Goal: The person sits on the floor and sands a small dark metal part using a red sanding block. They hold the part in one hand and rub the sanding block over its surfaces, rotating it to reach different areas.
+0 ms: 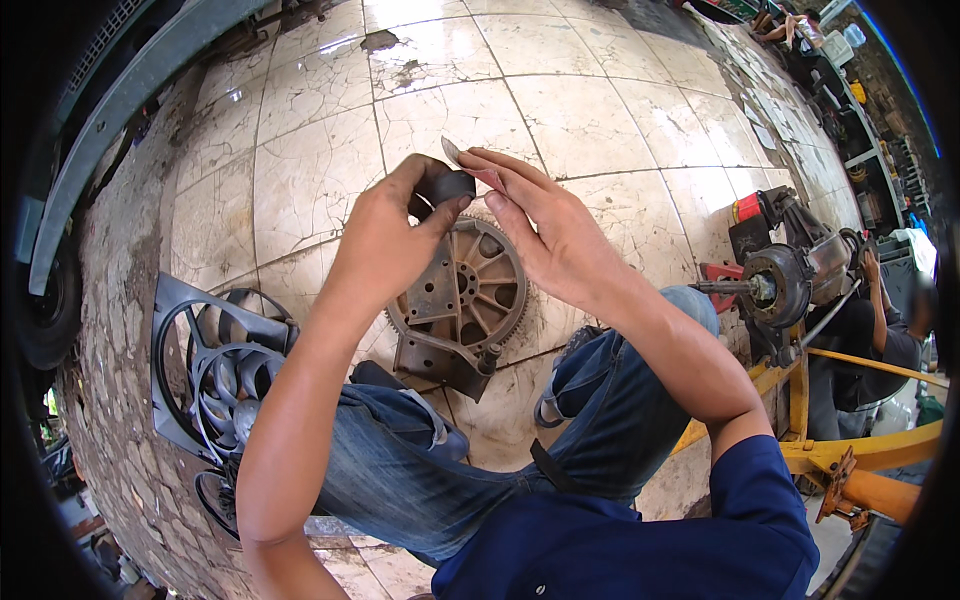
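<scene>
My left hand (378,235) pinches a short dark grey ring-shaped part (455,186) between thumb and curled fingers. My right hand (562,238) is closed on a folded piece of sandpaper (489,178), reddish on one face and pale at its curled end. The paper is beside the ring; I cannot tell whether they touch. Below both hands, a toothed flywheel (500,283) with spokes and a bolted hub lies on the tiled floor. A flat drilled metal plate (432,290) rests over its left part, and a metal bracket (432,366) sits at its near edge.
A grey fan shroud (170,335) with loose rings stands at my left. To the right are a greasy hub assembly (775,283) and a yellow metal frame (885,447). Another person's hand (872,268) reaches toward that assembly. A vehicle's tyre (52,325) is at far left.
</scene>
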The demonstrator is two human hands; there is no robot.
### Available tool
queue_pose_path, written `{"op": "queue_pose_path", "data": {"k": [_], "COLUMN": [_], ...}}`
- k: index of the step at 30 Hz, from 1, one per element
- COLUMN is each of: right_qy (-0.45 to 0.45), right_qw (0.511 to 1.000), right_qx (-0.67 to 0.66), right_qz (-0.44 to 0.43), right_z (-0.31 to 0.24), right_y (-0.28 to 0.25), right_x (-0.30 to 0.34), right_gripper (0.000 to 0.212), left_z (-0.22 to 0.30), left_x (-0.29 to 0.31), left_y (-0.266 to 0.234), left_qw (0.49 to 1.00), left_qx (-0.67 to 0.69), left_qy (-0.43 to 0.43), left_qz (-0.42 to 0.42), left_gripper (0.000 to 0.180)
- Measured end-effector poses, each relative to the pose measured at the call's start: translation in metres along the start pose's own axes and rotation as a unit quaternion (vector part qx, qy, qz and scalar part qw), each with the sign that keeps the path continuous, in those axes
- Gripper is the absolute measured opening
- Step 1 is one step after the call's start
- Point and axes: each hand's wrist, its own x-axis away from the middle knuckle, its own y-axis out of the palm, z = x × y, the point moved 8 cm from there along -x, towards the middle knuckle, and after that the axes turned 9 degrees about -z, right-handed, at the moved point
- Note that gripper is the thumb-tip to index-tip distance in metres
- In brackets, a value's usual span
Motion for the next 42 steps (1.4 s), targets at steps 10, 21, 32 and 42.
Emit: {"op": "queue_pose_path", "data": {"k": [10,21,32,42], "right_qy": [-0.010,0.013,-0.024,-0.024], "right_qw": [0.999,1.000,0.999,0.999], "right_qx": [0.030,0.012,0.029,0.029], "right_qz": [0.013,-0.011,0.011,0.006], "right_z": [0.000,0.003,-0.003,-0.002], "right_y": [0.001,0.001,0.003,0.004], "right_x": [0.000,0.000,0.000,-0.001], "right_gripper": [0.035,0.037,0.034,0.035], "left_z": [0.007,0.009,0.016,0.011], "left_x": [0.003,0.008,0.010,0.008], "left_y": [0.003,0.008,0.012,0.006], "left_qw": [0.999,1.000,0.999,0.999], "left_qx": [-0.032,-0.022,-0.004,0.005], "left_qy": [-0.022,-0.004,0.029,0.039], "left_qz": [-0.015,-0.001,-0.020,0.029], "left_gripper": [0.034,0.030,0.030,0.024]}}
